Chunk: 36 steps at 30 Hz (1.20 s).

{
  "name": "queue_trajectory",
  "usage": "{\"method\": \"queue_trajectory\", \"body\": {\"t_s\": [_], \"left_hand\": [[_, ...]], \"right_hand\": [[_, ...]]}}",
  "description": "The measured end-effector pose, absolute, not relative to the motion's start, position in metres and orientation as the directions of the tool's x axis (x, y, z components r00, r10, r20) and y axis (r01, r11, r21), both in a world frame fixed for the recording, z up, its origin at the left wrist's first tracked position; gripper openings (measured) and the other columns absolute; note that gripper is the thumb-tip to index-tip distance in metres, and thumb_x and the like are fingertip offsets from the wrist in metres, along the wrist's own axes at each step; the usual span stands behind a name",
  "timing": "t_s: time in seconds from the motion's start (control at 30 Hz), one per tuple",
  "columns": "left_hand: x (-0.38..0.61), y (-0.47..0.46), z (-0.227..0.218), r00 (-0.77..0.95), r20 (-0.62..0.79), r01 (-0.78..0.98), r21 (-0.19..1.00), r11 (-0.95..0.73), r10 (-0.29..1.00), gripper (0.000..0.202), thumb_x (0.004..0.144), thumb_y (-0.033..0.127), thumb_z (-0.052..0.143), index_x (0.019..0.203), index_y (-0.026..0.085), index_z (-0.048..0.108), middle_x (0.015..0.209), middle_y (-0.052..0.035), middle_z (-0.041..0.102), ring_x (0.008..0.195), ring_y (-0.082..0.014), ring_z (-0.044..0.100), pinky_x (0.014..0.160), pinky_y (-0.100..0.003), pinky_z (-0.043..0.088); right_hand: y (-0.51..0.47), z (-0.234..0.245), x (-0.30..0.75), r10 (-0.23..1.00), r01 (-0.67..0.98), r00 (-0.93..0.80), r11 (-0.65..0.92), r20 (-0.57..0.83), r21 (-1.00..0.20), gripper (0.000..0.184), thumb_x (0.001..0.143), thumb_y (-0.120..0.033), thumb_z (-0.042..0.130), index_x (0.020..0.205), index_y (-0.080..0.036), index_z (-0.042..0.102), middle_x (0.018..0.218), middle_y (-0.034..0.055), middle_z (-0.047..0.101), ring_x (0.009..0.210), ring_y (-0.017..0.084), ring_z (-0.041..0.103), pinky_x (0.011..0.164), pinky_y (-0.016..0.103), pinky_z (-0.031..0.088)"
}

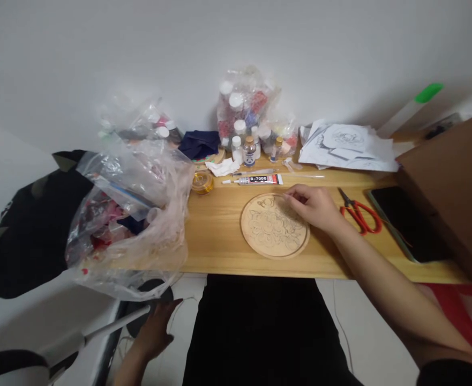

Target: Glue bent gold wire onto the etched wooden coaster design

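Observation:
A round embroidery hoop (276,225) with a beige face lies flat on the wooden table, a floral line drawing across it. Over its upper right rim sits my right hand (314,206), thumb and forefinger pinched together at the edge; anything small between the fingertips is hidden. My left hand (155,329) hangs below the table's front edge, thumb and forefinger apart, beside a pale rod (117,324) and a dark round disc (137,313). Behind the hoop lies a tube of B-7000 glue (260,179). Red-handled pliers (360,214) rest right of my right hand.
Clear plastic bags (151,236) crowd the left side. Small bottles (249,151) and a bag of bottles (246,104) stand along the wall. Printed sheets (346,142), a phone (410,222) and a cardboard box (452,187) occupy the right. A yellow round container (202,182) sits left of the glue.

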<state>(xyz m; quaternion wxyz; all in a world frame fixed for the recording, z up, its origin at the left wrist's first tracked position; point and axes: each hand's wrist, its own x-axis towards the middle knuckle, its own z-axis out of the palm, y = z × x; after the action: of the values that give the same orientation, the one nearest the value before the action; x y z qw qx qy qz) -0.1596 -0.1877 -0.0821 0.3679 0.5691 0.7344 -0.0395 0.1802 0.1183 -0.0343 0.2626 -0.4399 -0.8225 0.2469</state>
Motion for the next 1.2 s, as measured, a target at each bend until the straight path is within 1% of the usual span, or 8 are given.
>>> {"method": "queue_trajectory", "body": {"t_s": [0.1, 0.2, 0.33, 0.43, 0.67, 0.83, 1.0, 1.2], "left_hand": [[-0.138, -0.153, -0.047, 0.071, -0.513, 0.792, 0.55, 0.264, 0.855, 0.037, 0.083, 0.027, 0.057, 0.118, 0.032, 0.068, 0.118, -0.0036, 0.072, 0.11, -0.0242, 0.069, 0.099, -0.039, 0.055], [-0.101, -0.096, -0.003, 0.297, -0.174, 0.619, 0.783, -0.051, 0.939, 0.028, 0.09, 0.029, 0.06, 0.117, 0.034, 0.067, 0.109, -0.001, 0.074, 0.099, -0.018, 0.071, 0.089, -0.03, 0.058], [-0.049, -0.008, 0.018, 0.231, 0.25, 0.634, 0.694, -0.341, 0.94, 0.028, 0.097, 0.022, 0.052, 0.123, 0.022, 0.061, 0.118, -0.0087, 0.069, 0.114, -0.0203, 0.065, 0.1, -0.037, 0.054], [-0.02, 0.04, 0.007, 0.267, 0.409, 0.673, 0.569, -0.472, 0.873, 0.03, 0.097, 0.021, 0.048, 0.125, 0.013, 0.058, 0.121, -0.0126, 0.068, 0.115, -0.0233, 0.064, 0.099, -0.04, 0.054], [-0.014, 0.072, -0.022, 0.318, 0.299, 0.617, 0.656, -0.436, 0.9, 0.044, 0.097, 0.014, 0.044, 0.14, 0.015, 0.043, 0.095, -0.0043, 0.074, 0.086, -0.018, 0.069, 0.078, -0.033, 0.056], [-0.029, 0.091, -0.034, 0.346, 0.395, 0.646, 0.557, -0.521, 0.851, 0.038, 0.095, 0.013, 0.046, 0.133, 0.015, 0.05, 0.084, -0.0016, 0.07, 0.077, -0.0153, 0.065, 0.073, -0.028, 0.052], [-0.034, 0.096, -0.05, 0.35, 0.529, 0.655, 0.452, -0.605, 0.773, 0.032, 0.093, 0.01, 0.046, 0.124, 0.016, 0.052, 0.095, -0.0041, 0.07, 0.088, -0.0152, 0.067, 0.076, -0.027, 0.052], [-0.038, 0.095, -0.06, 0.424, 0.557, 0.58, 0.438, -0.687, 0.714, 0.026, 0.095, 0.009, 0.044, 0.119, 0.016, 0.052, 0.103, -0.0055, 0.071, 0.089, -0.0154, 0.066, 0.077, -0.029, 0.053]], "right_hand": [[0.115, -0.023, 0.182, 0.852, 0.602, -0.476, 0.496, 0.217, -0.626, 0.026, 0.089, -0.036, 0.053, 0.08, -0.017, 0.067, 0.063, 0.0024, 0.064, 0.054, 0.012, 0.051, 0.056, 0.027, 0.036], [0.113, -0.008, 0.184, 0.837, 0.598, -0.509, 0.51, 0.198, -0.618, 0.023, 0.089, -0.035, 0.055, 0.082, -0.018, 0.069, 0.064, 0.0016, 0.066, 0.053, 0.011, 0.052, 0.055, 0.026, 0.036], [0.107, 0.008, 0.185, 0.809, 0.579, -0.568, 0.522, 0.15, -0.626, 0.021, 0.09, -0.032, 0.057, 0.094, -0.019, 0.072, 0.065, -0.0005, 0.067, 0.052, 0.009, 0.053, 0.053, 0.023, 0.038], [0.099, 0.015, 0.185, 0.807, 0.575, -0.582, 0.498, 0.104, -0.649, 0.02, 0.091, -0.027, 0.054, 0.098, -0.018, 0.072, 0.065, -0.0012, 0.067, 0.051, 0.008, 0.053, 0.052, 0.021, 0.037], [0.1, 0.009, 0.18, 0.832, 0.636, -0.554, 0.415, -0.011, -0.65, 0.019, 0.091, -0.022, 0.052, 0.096, -0.017, 0.07, 0.064, -0.0006, 0.067, 0.05, 0.01, 0.055, 0.052, 0.022, 0.035], [0.121, -0.006, 0.171, 0.761, 0.587, -0.629, 0.6, 0.16, -0.543, 0.024, 0.092, -0.016, 0.049, 0.104, -0.019, 0.07, 0.088, 0.0047, 0.076, 0.067, 0.014, 0.066, 0.06, 0.024, 0.043], [0.127, -0.027, 0.169, 0.646, 0.518, -0.679, 0.758, 0.349, -0.395, 0.024, 0.097, -0.021, 0.048, 0.103, -0.017, 0.071, 0.09, 0.0063, 0.076, 0.074, 0.015, 0.07, 0.062, 0.025, 0.049], [0.124, -0.033, 0.174, 0.644, 0.462, -0.675, 0.75, 0.361, -0.473, 0.016, 0.093, -0.016, 0.058, 0.104, -0.017, 0.069, 0.09, 0.0023, 0.078, 0.073, 0.012, 0.072, 0.061, 0.021, 0.051]]}}
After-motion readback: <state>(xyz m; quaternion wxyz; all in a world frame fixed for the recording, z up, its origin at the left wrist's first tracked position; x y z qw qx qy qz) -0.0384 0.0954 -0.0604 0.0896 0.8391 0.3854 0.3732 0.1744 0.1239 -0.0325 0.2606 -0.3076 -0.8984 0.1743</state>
